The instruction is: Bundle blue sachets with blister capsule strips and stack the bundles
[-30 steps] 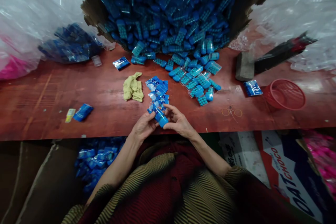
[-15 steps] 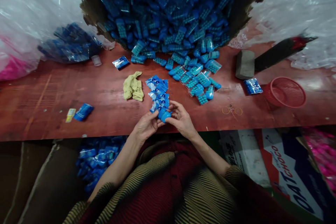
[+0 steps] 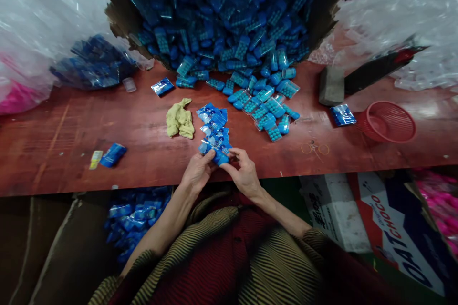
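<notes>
Both my hands meet at the near edge of the red-brown table [image 3: 64,128]. My left hand [image 3: 196,171] and my right hand [image 3: 243,171] are closed together on one small blue packet [image 3: 220,156], pinching it between fingers and thumbs. The packet touches the near end of a row of folded blue packets [image 3: 213,126] that runs away from me. Beyond, loose clear bags of blue beads [image 3: 266,105] spill from a large heap [image 3: 229,14] inside a torn cardboard box.
A yellow cloth [image 3: 181,121] lies left of the row. A red mesh basket [image 3: 388,121], a blue packet [image 3: 342,115] and a grey block [image 3: 331,85] sit at right. Rubber bands [image 3: 315,147] lie near the edge. A box of blue packets [image 3: 134,217] stands below the table.
My hands have moved slightly forward with the blue item, folding it flatter and bringing it against the near end of the packet row.
</notes>
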